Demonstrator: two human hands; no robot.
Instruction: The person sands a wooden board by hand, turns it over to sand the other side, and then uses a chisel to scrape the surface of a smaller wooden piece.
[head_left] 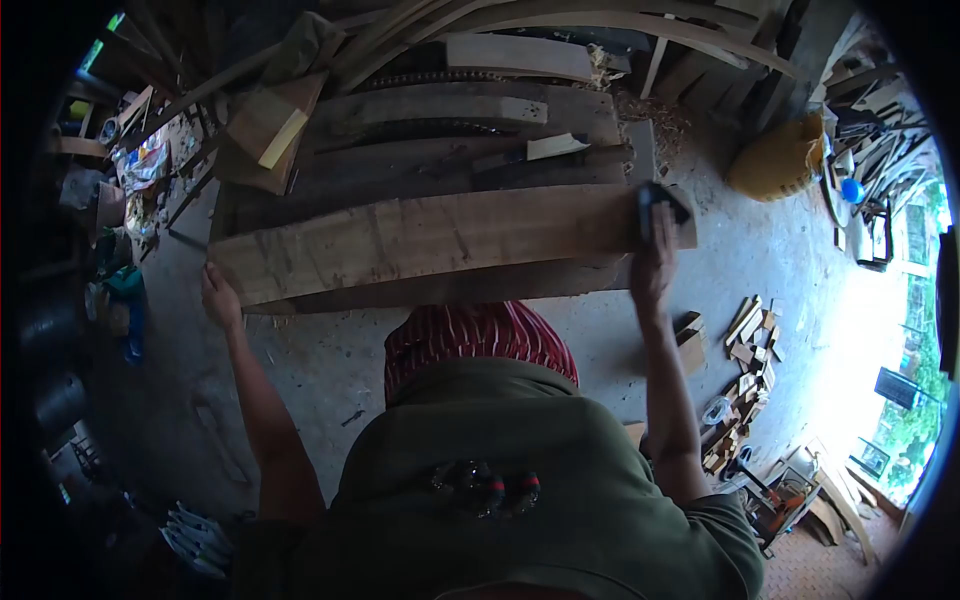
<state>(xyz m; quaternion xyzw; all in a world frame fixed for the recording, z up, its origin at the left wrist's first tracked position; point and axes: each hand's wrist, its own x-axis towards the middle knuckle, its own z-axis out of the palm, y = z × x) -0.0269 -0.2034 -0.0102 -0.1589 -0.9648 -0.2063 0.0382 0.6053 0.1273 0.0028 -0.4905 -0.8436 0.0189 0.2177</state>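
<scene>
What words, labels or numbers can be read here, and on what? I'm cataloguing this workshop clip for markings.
No text can be read anywhere.
The plank gripped by the left hand: bare wood, no marks.
The dark object in the right hand: no legible label.
The packets at the left: too blurred to read.
The yellow sack: no print visible.

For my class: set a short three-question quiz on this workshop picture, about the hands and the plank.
1. True or false: the left hand is at the left end of the long plank.
2. What does the right hand reach at the plank's right end? A) a dark object B) a glass bottle C) a paint brush
3. Fill in: the small wood offcuts lie on the floor to the person's ____.
Key: 1 true; 2 A; 3 right.
</scene>
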